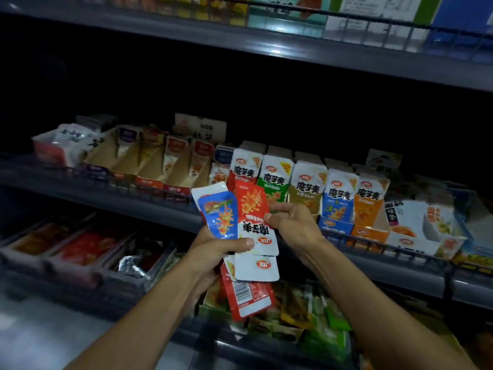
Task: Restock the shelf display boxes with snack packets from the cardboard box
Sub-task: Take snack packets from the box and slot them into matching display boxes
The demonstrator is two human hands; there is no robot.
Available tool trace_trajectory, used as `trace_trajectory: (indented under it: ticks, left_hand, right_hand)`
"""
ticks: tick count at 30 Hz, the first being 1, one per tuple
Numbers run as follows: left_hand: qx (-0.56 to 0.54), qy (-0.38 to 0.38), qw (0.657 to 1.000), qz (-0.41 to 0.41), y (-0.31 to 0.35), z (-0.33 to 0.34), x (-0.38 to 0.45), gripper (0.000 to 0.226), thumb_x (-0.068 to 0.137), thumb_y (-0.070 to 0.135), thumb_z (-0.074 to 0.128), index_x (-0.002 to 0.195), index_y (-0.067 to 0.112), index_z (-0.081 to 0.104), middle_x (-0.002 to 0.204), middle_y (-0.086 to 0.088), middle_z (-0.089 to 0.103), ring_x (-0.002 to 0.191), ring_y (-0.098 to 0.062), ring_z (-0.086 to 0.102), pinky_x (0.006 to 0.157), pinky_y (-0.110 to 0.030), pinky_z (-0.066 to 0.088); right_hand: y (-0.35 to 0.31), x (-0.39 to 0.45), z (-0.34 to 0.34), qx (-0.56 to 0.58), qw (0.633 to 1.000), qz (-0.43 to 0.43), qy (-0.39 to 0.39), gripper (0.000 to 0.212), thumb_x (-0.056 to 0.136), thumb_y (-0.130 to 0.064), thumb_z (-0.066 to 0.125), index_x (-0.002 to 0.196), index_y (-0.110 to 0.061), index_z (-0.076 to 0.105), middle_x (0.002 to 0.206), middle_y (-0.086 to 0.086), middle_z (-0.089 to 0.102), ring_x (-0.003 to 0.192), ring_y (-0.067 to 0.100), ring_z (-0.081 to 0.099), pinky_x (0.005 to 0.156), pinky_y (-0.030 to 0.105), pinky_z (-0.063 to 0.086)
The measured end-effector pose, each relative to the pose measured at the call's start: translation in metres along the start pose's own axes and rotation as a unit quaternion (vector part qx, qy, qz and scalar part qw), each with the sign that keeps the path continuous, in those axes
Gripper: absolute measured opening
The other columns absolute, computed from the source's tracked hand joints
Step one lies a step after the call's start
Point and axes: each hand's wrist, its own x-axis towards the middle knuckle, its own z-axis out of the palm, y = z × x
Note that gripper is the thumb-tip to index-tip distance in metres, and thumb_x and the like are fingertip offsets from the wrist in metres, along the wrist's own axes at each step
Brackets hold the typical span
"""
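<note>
Left hand [213,252] grips a fanned bunch of snack packets [256,265], thumb clamped across the front. Right hand [293,225] pinches the upside-down red packet [250,206] in that bunch. Below the arms, cardboard box [437,340] of mixed packets. Display boxes [336,225] on middle shelf behind.

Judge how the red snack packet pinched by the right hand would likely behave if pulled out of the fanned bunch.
The red packet looks thin and flat, so probably light and somewhat floppy. Its glossy film suggests it could slide easily against the blue packet beside it. The left hand grips several overlapping packets, so tugging with the right hand may drag neighbours loose.
</note>
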Motion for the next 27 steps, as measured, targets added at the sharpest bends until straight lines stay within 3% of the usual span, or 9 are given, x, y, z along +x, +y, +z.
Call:
trace_trajectory:
  ticks: [2,7,12,15,17,20,22,25,27]
  left_hand:
    - [0.0,0.018,1.0,0.006,0.002,-0.009,-0.003,0.04,0.069,-0.014,0.069,0.107,-0.002,0.063,0.099,-0.019,0.075,0.079,-0.03,0.074,0.062,-0.037,0.06]
    - [0.006,0.059,0.998,0.016,0.006,-0.028,-0.008,0.037,0.076,-0.012,0.071,0.11,0.001,0.066,0.101,-0.016,0.075,0.083,-0.031,0.074,0.066,-0.037,0.061]
    - [-0.005,0.06,0.998,0.01,0.012,-0.045,-0.01,0.046,0.067,-0.005,0.076,0.111,0.003,0.066,0.105,-0.015,0.075,0.089,-0.032,0.073,0.074,-0.04,0.058]
    - [-0.02,0.118,0.993,0.007,0.015,-0.051,-0.007,0.03,0.079,-0.011,0.069,0.104,0.004,0.067,0.095,-0.013,0.077,0.075,-0.027,0.074,0.061,-0.035,0.059]
    - [-0.052,0.161,0.986,0.009,0.019,-0.056,-0.003,0.025,0.082,-0.007,0.068,0.105,0.004,0.067,0.094,-0.013,0.076,0.073,-0.028,0.074,0.061,-0.036,0.06]
    - [-0.067,0.185,0.98,0.031,0.025,-0.062,0.001,0.024,0.087,0.002,0.068,0.11,0.006,0.067,0.103,-0.014,0.075,0.089,-0.035,0.071,0.082,-0.05,0.057]
    - [-0.066,0.178,0.981,0.034,0.028,-0.061,0.001,0.025,0.087,0.003,0.069,0.111,0.007,0.067,0.106,-0.014,0.074,0.093,-0.036,0.071,0.086,-0.052,0.056]
    - [-0.068,0.158,0.985,0.03,0.029,-0.059,-0.001,0.025,0.084,0.0,0.071,0.108,0.008,0.068,0.1,-0.012,0.076,0.082,-0.029,0.073,0.071,-0.041,0.06]
    - [-0.082,0.157,0.984,0.035,0.029,-0.058,-0.001,0.021,0.084,0.0,0.07,0.102,0.01,0.068,0.094,-0.01,0.076,0.076,-0.028,0.072,0.066,-0.037,0.06]
  right_hand:
    - [0.002,-0.002,0.012,0.002,1.0,0.003,0.002,0.004,0.094,-0.008,0.063,0.096,-0.005,0.061,0.097,0.016,0.073,0.075,0.019,0.07,0.066,0.031,0.057]
    - [-0.002,-0.007,0.032,0.041,0.997,0.015,-0.063,0.032,0.077,-0.009,0.081,0.101,0.002,0.063,0.088,0.012,0.076,0.076,0.027,0.074,0.07,0.039,0.061]
    - [-0.007,0.005,0.038,0.047,0.997,0.022,-0.047,0.019,0.084,0.0,0.072,0.1,-0.001,0.061,0.09,0.014,0.076,0.079,0.029,0.073,0.076,0.045,0.06]
    - [-0.016,0.008,0.025,0.0,0.999,0.004,-0.05,0.023,0.088,-0.003,0.068,0.108,-0.01,0.061,0.098,0.01,0.074,0.081,0.024,0.074,0.067,0.035,0.059]
    - [-0.026,0.01,0.01,-0.041,0.997,-0.018,-0.061,0.022,0.086,-0.002,0.069,0.105,-0.012,0.066,0.101,0.012,0.074,0.077,0.021,0.073,0.065,0.031,0.057]
    - [-0.038,0.009,-0.008,-0.11,0.984,0.024,-0.141,0.024,0.082,0.003,0.07,0.104,-0.006,0.068,0.1,0.021,0.072,0.084,0.029,0.068,0.083,0.042,0.057]
    - [-0.043,0.011,-0.012,-0.145,0.972,0.056,-0.174,0.038,0.08,0.004,0.073,0.116,0.002,0.063,0.105,0.024,0.071,0.095,0.033,0.069,0.093,0.044,0.055]
    - [-0.048,0.013,-0.01,-0.137,0.978,0.047,-0.149,0.043,0.076,0.003,0.076,0.117,0.004,0.061,0.101,0.017,0.074,0.09,0.025,0.073,0.081,0.031,0.059]
    - [-0.045,0.014,-0.01,-0.053,0.993,0.039,-0.095,0.036,0.078,-0.001,0.075,0.111,0.006,0.062,0.094,0.015,0.075,0.083,0.025,0.074,0.07,0.03,0.059]
